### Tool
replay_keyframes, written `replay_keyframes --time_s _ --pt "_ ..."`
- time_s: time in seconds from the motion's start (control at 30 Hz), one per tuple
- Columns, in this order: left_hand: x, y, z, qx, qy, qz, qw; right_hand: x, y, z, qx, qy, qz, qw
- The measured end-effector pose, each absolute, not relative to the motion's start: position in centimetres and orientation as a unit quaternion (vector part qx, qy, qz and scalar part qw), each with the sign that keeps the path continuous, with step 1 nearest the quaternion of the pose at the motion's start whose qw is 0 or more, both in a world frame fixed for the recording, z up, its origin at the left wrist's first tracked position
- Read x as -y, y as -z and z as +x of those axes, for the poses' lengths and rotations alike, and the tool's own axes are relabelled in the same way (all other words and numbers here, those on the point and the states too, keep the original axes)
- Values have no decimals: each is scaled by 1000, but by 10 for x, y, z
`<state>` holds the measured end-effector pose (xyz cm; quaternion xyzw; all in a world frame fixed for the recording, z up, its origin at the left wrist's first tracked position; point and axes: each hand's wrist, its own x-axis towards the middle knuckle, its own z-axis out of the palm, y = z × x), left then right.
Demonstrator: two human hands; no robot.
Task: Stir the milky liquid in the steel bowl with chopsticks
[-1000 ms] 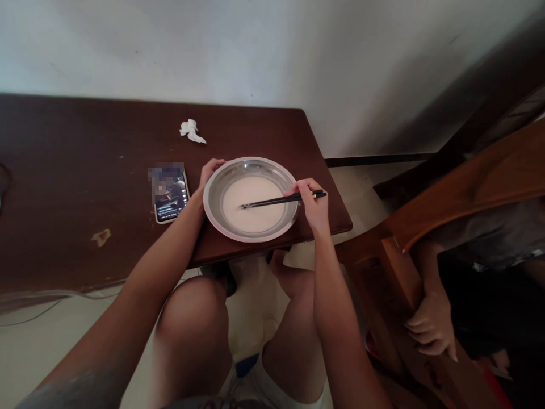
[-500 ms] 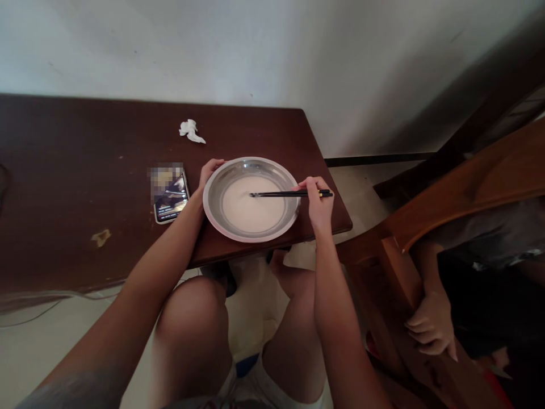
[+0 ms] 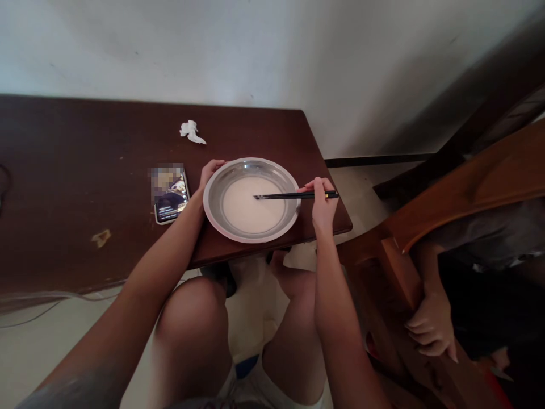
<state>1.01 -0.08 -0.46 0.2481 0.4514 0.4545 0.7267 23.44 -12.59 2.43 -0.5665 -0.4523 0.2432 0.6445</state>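
Observation:
A wide metal bowl point(image 3: 215, 218) stands at the near edge of the dark wooden table. Pale, milky liquid point(image 3: 251, 213) covers its bottom. My left hand point(image 3: 208, 172) grips the bowl's left rim, its fingertips partly hidden behind the side. In my right hand point(image 3: 323, 203), at the bowl's right side, is a pair of black chopsticks point(image 3: 283, 196). They lie almost level across the rim, close together, with their tips over the middle of the liquid. Whitish liquid clings to those tips.
A phone point(image 3: 172, 199) with a lit screen lies left of the bowl. Crumpled tissue point(image 3: 192, 132) is farther back on the table point(image 3: 76, 165). To the right, another person's hand point(image 3: 434, 326) rests on a wooden chair point(image 3: 395, 272). A wall point(image 3: 170, 51) closes off the back.
My right hand has shifted slightly right with the chopsticks. Their tips have moved the same way and now show clear of the liquid's surface. The bowl and my left hand stay put.

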Motion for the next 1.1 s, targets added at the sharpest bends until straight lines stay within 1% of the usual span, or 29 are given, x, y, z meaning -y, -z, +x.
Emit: replay_keyframes --time_s 0.07,0.2,0.27,0.4,0.47,0.57,0.63,0.7,0.77,0.87,1.0,1.1 --pt "2 3 11 -453 -454 249 726 126 -23 235 442 -263 -563 647" --pt "3 1 12 -461 -458 243 720 126 -23 228 494 -332 -534 600" --pt "2 1 11 -465 -453 241 721 126 -25 228 507 -309 -535 601" --pt "1 4 10 -465 -450 247 721 127 -25 236 451 -246 -560 650" --pt "0 5 9 -452 -449 252 728 127 -24 237 441 -261 -565 647" --pt "0 7 8 -442 -453 253 732 127 -24 232 487 -313 -553 599" --pt "0 8 8 -443 -454 252 731 126 -25 229 518 -311 -547 580" --pt "1 7 9 -440 -451 251 735 126 -26 230 515 -278 -557 590" --pt "3 5 9 -442 -448 252 735 126 -26 234 476 -245 -575 618" --pt "4 2 10 -458 -450 253 723 126 -23 238 436 -247 -580 642" --pt "4 1 10 -446 -450 257 729 126 -23 231 496 -319 -545 596" --pt "5 1 10 -448 -453 256 728 126 -25 228 513 -297 -551 587"
